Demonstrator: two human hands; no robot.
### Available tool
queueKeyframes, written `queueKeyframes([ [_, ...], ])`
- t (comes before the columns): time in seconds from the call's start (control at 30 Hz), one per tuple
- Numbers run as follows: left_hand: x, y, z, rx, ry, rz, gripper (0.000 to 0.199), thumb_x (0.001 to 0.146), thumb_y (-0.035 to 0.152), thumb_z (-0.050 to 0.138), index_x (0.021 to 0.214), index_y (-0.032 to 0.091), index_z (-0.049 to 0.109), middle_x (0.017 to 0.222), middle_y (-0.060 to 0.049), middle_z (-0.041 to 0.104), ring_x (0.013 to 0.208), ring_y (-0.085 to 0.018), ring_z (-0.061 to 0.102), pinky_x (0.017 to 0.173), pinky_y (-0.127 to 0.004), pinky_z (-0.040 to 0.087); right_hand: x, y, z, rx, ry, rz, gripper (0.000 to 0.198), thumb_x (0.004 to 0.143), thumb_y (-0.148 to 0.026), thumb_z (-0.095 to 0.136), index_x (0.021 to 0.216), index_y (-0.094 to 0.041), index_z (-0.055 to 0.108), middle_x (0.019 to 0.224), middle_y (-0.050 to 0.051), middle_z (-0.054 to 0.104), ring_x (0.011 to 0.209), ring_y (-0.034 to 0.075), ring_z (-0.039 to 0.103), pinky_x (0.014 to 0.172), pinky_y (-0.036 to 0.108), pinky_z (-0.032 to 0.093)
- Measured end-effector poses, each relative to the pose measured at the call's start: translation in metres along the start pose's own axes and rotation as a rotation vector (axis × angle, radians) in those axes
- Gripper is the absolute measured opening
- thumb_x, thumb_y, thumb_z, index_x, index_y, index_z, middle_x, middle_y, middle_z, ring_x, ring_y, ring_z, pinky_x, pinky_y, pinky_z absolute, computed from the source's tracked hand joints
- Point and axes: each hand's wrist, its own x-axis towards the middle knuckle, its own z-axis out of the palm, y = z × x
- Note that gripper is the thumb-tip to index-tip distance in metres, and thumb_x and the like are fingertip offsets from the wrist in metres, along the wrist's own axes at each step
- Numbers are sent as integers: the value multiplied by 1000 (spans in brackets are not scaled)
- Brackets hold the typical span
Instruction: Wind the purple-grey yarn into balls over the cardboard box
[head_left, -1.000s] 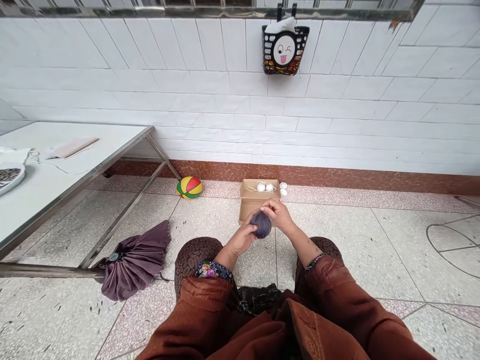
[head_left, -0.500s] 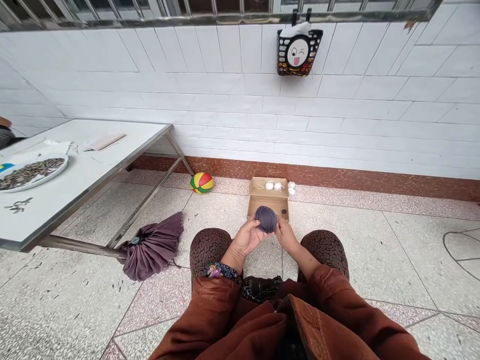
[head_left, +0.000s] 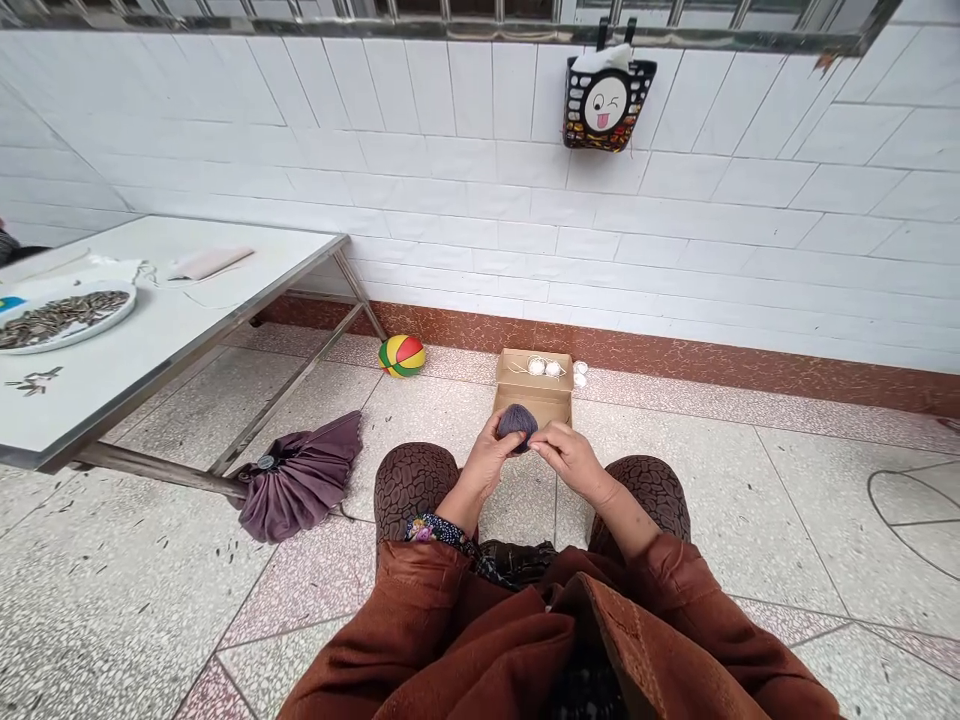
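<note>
A ball of dark purple-grey yarn (head_left: 517, 422) rests in my left hand (head_left: 487, 455), whose thumb and fingers close around its lower left side. Beside the ball's right edge, my right hand (head_left: 574, 462) is in a pinch, its fingertips at the yarn; whatever lies between them is too small to make out. Just beyond both hands, an open cardboard box (head_left: 551, 403) sits on the floor, partly hidden by the ball and my right hand. Small white balls (head_left: 544, 368) with white string lie in its far part, and more white pieces (head_left: 580, 374) are beside it.
On the left stands a white-topped table (head_left: 187, 320) with a plate of seeds (head_left: 124, 318). A folded purple umbrella (head_left: 300, 485) lies by its leg, near a coloured ball (head_left: 402, 356). A black basket (head_left: 609, 105) hangs from the window bars. A thin metal frame (head_left: 889, 525) is at right.
The yarn ball has moved slightly left in my left hand. My right hand has turned from gripping the ball's side to a fingertip pinch at its edge. The view has shifted slightly.
</note>
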Motion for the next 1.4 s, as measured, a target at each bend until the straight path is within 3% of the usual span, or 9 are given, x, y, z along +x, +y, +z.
queueKeyframes([
  [0.2,-7,-4,3,145,-219,5,51,71,23,69,122,19,64,113,-7,64,101,-21,55,78,-28,44,29,16,-5,50,66,11,26,99,-37,54,87,-21,71,83,5,67,79,19,63,74,31,52],
  [0.47,-12,3,7,-143,-324,-144,76,75,21,60,147,35,42,131,-8,55,80,-15,53,64,-26,45,38,38,3,227,184,194,21,93,-36,59,83,-21,69,79,3,67,77,19,62,74,30,48],
  [0.63,-3,13,18,-283,-299,-118,75,76,22,61,148,33,42,132,-9,55,79,-16,56,65,-28,47,39,55,11,347,208,304,18,90,-36,58,85,-22,68,82,3,69,73,18,62,70,30,49],
  [0.83,33,36,30,-320,-257,-4,59,70,18,68,129,19,62,118,-10,65,99,-22,59,82,-30,44,58,82,18,414,226,259,23,91,-39,54,91,-20,67,94,7,73,85,22,66,79,34,52],
  [1.1,99,75,34,-203,-184,57,52,65,17,80,116,21,68,114,-7,66,102,-20,58,90,-31,43,72,105,18,181,279,252,22,96,-34,50,93,-20,67,87,6,72,81,22,67,74,33,53],
  [1.27,146,71,31,-207,-122,112,55,63,18,80,116,23,66,111,-4,66,102,-18,59,90,-30,45,70,89,3,13,163,130,21,100,-30,49,95,-21,67,87,6,69,81,19,66,74,30,52],
  [1.4,178,51,31,-107,-91,106,59,64,21,79,121,22,62,113,-5,66,102,-20,60,89,-31,47,92,82,-18,-112,101,33,23,102,-31,48,95,-22,68,82,5,66,76,17,64,69,27,51],
])
